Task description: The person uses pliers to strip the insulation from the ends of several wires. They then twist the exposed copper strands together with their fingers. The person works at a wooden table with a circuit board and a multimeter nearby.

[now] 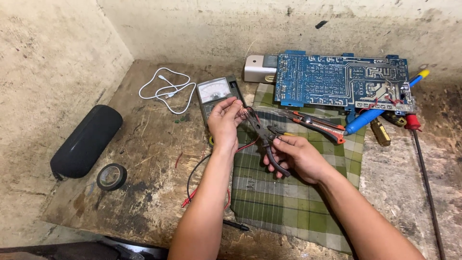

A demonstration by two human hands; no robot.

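My left hand (224,123) pinches a small component with thin copper-coloured wire (242,111) between its fingertips, just in front of an analog multimeter (217,94). My right hand (298,156) grips the dark handles of a pair of pliers (267,144), whose jaws reach up to the small part in my left hand. Both hands hover over the left edge of a green checked cloth (288,202). Red and black test leads (202,183) trail across the wooden bench below my left forearm.
A blue circuit board (337,82) lies at the back with a beige box (257,70) beside it. A cutter knife (320,124), blue-handled tool (368,120), white cable (166,89), black cylindrical speaker (86,142) and tape roll (111,176) surround the cloth. Concrete walls close the back and left.
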